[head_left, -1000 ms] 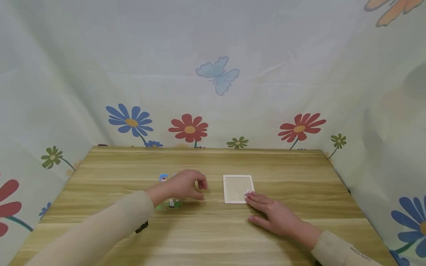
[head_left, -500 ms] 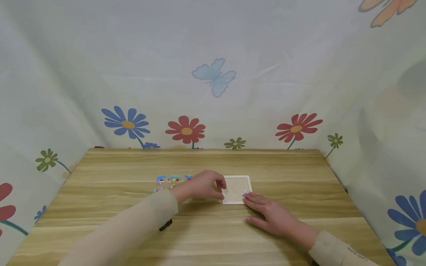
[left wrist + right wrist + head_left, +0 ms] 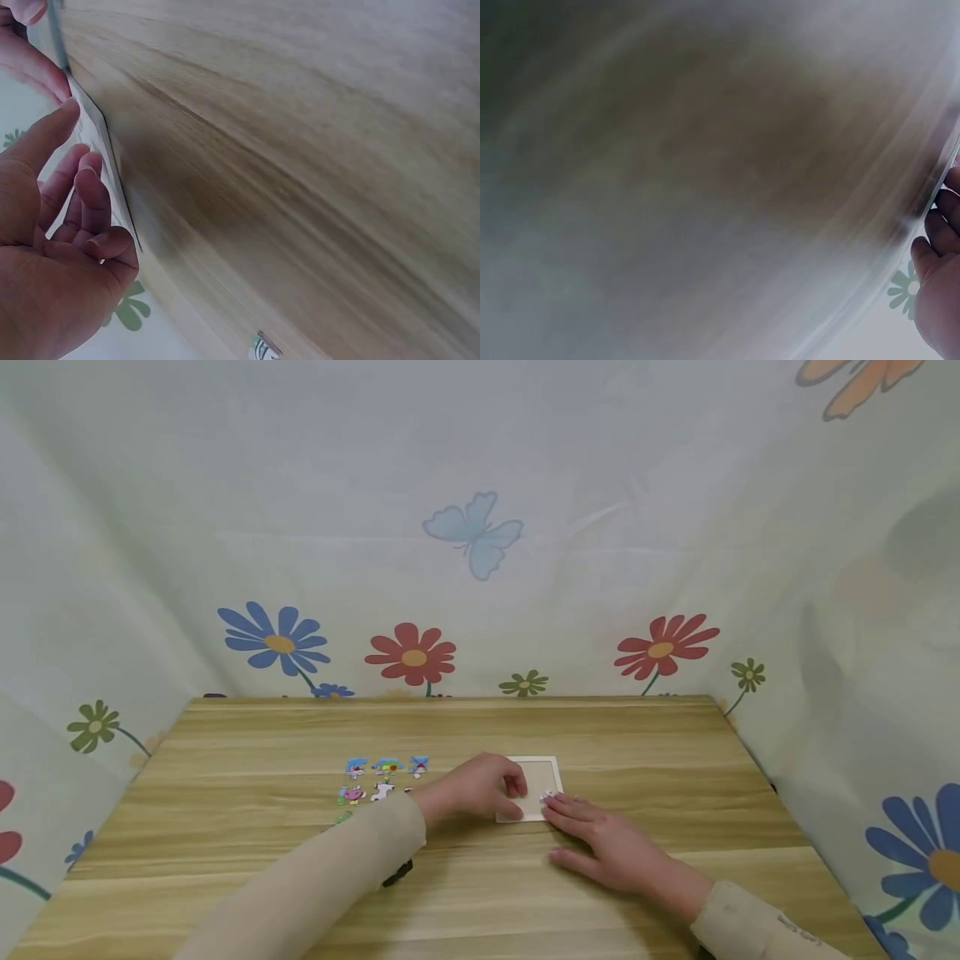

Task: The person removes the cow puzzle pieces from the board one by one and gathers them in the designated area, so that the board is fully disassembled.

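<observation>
A small square puzzle frame point(image 3: 557, 768) with a pale rim lies on the wooden table. My right hand point(image 3: 600, 839) stretches its fingers over the frame's lower right corner, the fingertips on a small white puzzle piece point(image 3: 547, 795). Over the left side of the frame hovers my left hand point(image 3: 483, 785). In the left wrist view its thumb stands apart from loosely bent fingers point(image 3: 94, 199), with nothing between them. Left of that hand lie colourful puzzle pieces in rows, among them a blue one point(image 3: 356, 767) and a cow-patterned one point(image 3: 382, 791); the left sleeve hides some.
The wooden table point(image 3: 637, 735) reaches back to a white cloth backdrop point(image 3: 585, 593) printed with flowers and a butterfly. A dark object point(image 3: 397, 873) shows beside the left sleeve.
My left hand has moved right, from above the puzzle pieces to the frame, uncovering several pieces. The right hand stays at the frame's corner. The head view has shifted slightly.
</observation>
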Motion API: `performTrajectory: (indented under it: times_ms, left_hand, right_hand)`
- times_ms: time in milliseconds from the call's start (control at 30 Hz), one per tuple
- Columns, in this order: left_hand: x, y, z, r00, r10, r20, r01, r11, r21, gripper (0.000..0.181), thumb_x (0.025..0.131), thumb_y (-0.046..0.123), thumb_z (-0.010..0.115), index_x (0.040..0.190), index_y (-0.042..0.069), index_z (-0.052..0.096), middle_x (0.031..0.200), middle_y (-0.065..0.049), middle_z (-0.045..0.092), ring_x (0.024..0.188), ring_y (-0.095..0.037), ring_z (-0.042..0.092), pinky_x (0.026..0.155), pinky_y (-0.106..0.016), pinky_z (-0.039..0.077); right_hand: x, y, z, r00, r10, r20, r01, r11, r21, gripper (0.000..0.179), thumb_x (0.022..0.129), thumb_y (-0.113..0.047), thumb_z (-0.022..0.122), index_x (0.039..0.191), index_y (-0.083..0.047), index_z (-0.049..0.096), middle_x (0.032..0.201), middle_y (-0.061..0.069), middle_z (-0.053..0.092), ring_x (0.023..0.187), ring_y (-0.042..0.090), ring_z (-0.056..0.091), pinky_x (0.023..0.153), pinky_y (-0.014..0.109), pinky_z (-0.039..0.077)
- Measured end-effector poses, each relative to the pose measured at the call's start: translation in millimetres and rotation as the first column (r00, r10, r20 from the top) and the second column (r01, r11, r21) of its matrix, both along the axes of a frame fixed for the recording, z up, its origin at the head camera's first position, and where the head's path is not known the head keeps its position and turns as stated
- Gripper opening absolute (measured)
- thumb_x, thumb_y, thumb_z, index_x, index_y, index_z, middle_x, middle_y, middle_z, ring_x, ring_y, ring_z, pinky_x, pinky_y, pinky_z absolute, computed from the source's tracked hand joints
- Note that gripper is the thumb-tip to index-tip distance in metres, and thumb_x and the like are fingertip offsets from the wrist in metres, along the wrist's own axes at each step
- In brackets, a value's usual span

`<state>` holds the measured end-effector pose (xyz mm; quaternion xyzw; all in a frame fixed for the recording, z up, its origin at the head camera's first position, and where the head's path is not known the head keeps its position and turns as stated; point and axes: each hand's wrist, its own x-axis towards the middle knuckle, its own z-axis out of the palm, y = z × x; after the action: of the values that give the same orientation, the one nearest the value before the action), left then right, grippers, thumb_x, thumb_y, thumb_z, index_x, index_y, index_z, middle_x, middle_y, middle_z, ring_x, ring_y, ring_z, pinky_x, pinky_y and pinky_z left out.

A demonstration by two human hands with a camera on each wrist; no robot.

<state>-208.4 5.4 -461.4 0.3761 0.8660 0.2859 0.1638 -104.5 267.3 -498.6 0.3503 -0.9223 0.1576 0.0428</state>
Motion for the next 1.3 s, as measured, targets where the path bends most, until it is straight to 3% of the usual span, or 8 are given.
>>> performTrajectory:
  times_ms: [333, 500, 767, 1033, 1300]
  left_hand:
    - [-1.8, -3.2, -2.3, 1.000, 0.003, 0.002, -0.003, 1.000, -0.013, 0.021, 0.085, 0.018, 0.092, 0.096, 0.012, 0.075, 0.090, 0.001, 0.070, 0.084, -0.009, 0.058, 0.082, -0.026, 0.050]
    - [-3.0, -2.9, -3.2, 1.000, -0.002, 0.003, 0.002, 1.000, -0.020, 0.021, 0.086, 0.019, 0.092, 0.096, 0.013, 0.075, 0.092, 0.000, 0.070, 0.085, -0.009, 0.058, 0.082, -0.026, 0.049]
    - [-2.0, -1.4, -1.5, 1.000, 0.014, 0.026, -0.013, 0.999, -0.042, 0.021, 0.087, 0.021, 0.091, 0.097, 0.014, 0.074, 0.092, 0.002, 0.069, 0.087, -0.011, 0.058, 0.084, -0.026, 0.049]
    - [-1.8, 0.3, 1.0, 1.000, 0.025, 0.018, -0.023, 0.997, -0.067, 0.020, 0.088, 0.022, 0.091, 0.098, 0.014, 0.075, 0.092, 0.002, 0.068, 0.088, -0.012, 0.058, 0.084, -0.027, 0.049]
    - [-0.8, 1.7, 7.2, 0.999, 0.030, 0.022, -0.028, 0.996, -0.084, 0.020, 0.090, 0.024, 0.089, 0.099, 0.015, 0.075, 0.095, 0.002, 0.069, 0.089, -0.013, 0.059, 0.086, -0.029, 0.049]
  right_hand:
    - [0.8, 1, 2.9, 1.000, 0.017, -0.007, -0.017, 1.000, -0.025, 0.064, 0.105, -0.048, 0.066, 0.154, -0.008, 0.058, 0.161, 0.009, 0.053, 0.146, 0.031, 0.053, 0.114, 0.053, 0.046]
    - [-1.0, 4, 5.2, 0.999, -0.039, 0.032, 0.040, 0.999, -0.020, 0.065, 0.104, -0.050, 0.067, 0.156, -0.014, 0.056, 0.162, 0.005, 0.052, 0.147, 0.030, 0.052, 0.110, 0.054, 0.049]
    - [-15.6, 11, 17.5, 0.985, -0.124, 0.116, 0.124, 0.992, 0.005, 0.068, 0.103, -0.051, 0.068, 0.158, -0.014, 0.054, 0.165, 0.007, 0.048, 0.149, 0.035, 0.048, 0.114, 0.058, 0.044]
    - [-33.4, 15, 24.7, 0.975, -0.138, 0.176, 0.127, 0.989, 0.072, 0.075, 0.103, -0.053, 0.067, 0.163, -0.012, 0.045, 0.170, 0.009, 0.039, 0.155, 0.038, 0.040, 0.121, 0.059, 0.034]
    - [-38.6, 11, 27.1, 0.968, -0.151, 0.202, 0.132, 0.986, 0.105, 0.080, 0.102, -0.054, 0.068, 0.166, -0.014, 0.039, 0.172, 0.009, 0.035, 0.155, 0.041, 0.038, 0.121, 0.060, 0.035]
